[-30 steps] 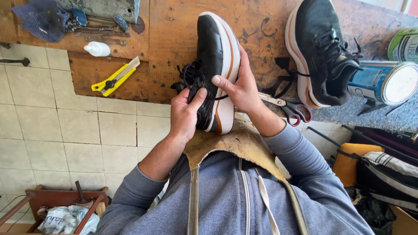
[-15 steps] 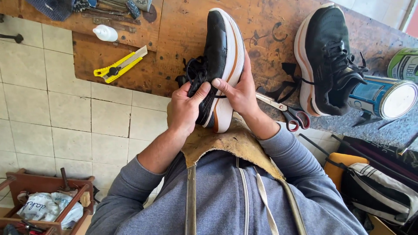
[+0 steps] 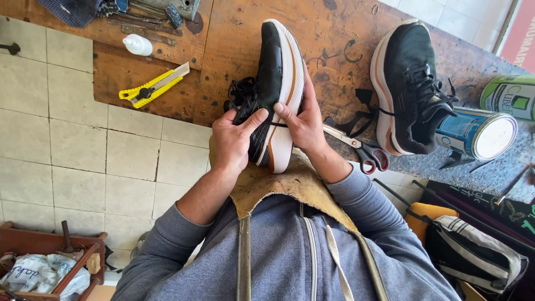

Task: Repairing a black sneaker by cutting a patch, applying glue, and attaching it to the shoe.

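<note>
A black running shoe with a white and orange sole (image 3: 277, 72) lies on its side against the edge of a worn wooden bench (image 3: 334, 39). My left hand (image 3: 235, 139) grips its heel on the black upper, thumb across the side. My right hand (image 3: 301, 120) clasps the white sole from the other side, thumb near the left thumb. The heel rests on a tan leather apron (image 3: 290, 187) over my chest. The matching shoe (image 3: 409, 89) sits upright on the bench to the right, laces loose.
Scissors with red handles (image 3: 365, 153) lie by my right wrist. A yellow utility knife (image 3: 153, 86) and a small white bottle (image 3: 137, 44) are on the left of the bench. Two tins (image 3: 479, 134) stand at the right. A wooden crate (image 3: 50, 267) sits on the tiled floor.
Both hands keep the same grip on the shoe. The view has shifted slightly, so the bench and shoes sit a little further right and higher.
</note>
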